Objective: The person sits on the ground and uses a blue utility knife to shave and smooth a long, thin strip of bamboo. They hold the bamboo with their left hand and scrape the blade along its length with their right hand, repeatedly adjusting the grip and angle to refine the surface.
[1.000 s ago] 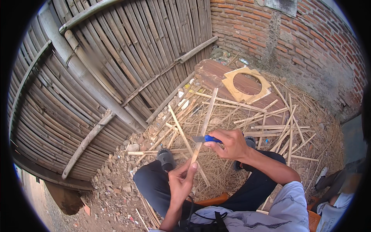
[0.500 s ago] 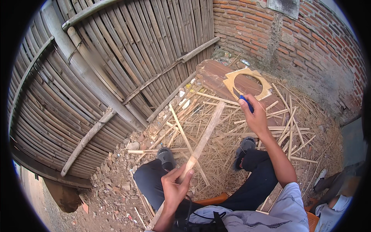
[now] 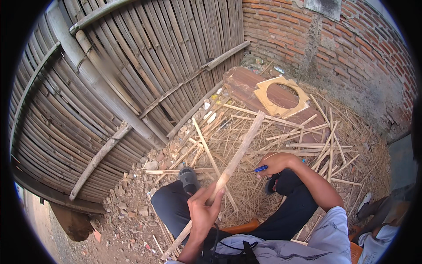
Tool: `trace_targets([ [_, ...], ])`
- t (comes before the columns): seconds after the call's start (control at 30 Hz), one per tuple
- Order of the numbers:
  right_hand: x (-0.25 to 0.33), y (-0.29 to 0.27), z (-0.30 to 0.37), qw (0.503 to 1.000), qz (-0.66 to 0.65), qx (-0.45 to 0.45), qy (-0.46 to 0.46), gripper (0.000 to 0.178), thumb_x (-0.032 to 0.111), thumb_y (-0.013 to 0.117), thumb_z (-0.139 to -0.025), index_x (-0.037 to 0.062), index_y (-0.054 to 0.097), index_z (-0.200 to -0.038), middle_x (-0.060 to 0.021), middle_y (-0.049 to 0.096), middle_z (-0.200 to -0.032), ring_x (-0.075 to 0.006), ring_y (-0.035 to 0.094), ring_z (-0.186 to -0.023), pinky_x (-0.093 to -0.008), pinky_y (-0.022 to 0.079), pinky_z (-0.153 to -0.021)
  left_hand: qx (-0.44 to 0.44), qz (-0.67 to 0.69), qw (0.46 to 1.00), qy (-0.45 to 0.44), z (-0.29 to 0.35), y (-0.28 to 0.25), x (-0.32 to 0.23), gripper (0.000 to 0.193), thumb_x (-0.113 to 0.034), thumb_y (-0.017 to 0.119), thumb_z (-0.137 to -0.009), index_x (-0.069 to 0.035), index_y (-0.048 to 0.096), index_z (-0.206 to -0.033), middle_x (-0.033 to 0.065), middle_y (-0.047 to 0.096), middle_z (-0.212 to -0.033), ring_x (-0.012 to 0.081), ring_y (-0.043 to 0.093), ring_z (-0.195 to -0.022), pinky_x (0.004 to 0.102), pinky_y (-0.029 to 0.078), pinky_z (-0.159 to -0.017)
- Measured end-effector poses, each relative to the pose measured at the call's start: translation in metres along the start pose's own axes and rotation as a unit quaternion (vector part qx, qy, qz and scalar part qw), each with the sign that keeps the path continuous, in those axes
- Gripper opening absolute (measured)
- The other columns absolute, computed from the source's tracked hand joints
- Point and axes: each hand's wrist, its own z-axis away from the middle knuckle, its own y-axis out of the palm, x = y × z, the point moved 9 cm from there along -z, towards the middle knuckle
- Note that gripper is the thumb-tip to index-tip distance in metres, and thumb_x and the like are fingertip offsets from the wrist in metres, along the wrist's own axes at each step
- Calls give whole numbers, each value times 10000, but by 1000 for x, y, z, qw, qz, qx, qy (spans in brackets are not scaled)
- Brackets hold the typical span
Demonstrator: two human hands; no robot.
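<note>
My left hand point(image 3: 204, 209) is closed around a long, flat bamboo strip point(image 3: 241, 154). The strip slants up and away to the right, and its lower end comes out below my wrist. To the right of the strip, my right hand point(image 3: 274, 163) is closed on a small blue-handled knife point(image 3: 260, 168). Its short, dark tip points left toward the strip, with a gap between them. My right forearm crosses above my right knee, and the hand partly covers my right shoe.
Several thin split strips point(image 3: 329, 145) lie on straw and shavings ahead. A yellowish board with a round hole point(image 3: 263, 94) rests on a brown panel point(image 3: 241, 86). A bamboo fence point(image 3: 167, 57) stands left, a brick wall point(image 3: 285, 35) behind. Another person's leg point(image 3: 378, 211) shows at right.
My right hand has come down from the holed board with the knife, whose tip now points left. The bamboo strip in my left hand has moved slightly up and right.
</note>
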Motion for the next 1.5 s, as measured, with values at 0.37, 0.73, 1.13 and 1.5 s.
trace_targets([
  [0.37,32,15,-3,968,-170,103,-156,553,583,681,-1053,55,747,-1201,-52,759,-859,-176,727,-831,-369,550,-766,-3,-1,1000,16,-2,-1,-6,350,-63,868,-926,92,773,-1224,90,662,-753,92,538,-646,273,422,-586],
  [0.73,16,-78,42,894,-204,-371,-148,444,458,615,-1110,34,685,-1218,-142,758,-921,-265,753,-911,-428,543,-820,0,23,999,26,-3,4,-4,352,-56,850,-941,81,769,-1255,89,709,-797,72,566,-689,254,439,-611],
  [1.13,74,-95,114,762,-136,-574,-267,297,292,644,-1105,-5,645,-1112,-113,647,-795,-252,638,-674,-373,489,-646,11,65,998,1,-6,9,-4,342,-56,808,-985,82,755,-1293,84,758,-880,52,603,-775,231,472,-663],
  [1.5,82,-91,120,747,-106,-604,-257,300,292,703,-1074,-1,663,-1122,-119,673,-811,-244,676,-664,-349,505,-609,28,68,997,-26,-5,7,0,339,-55,788,-1004,70,751,-1318,76,783,-944,39,609,-806,215,482,-684],
])
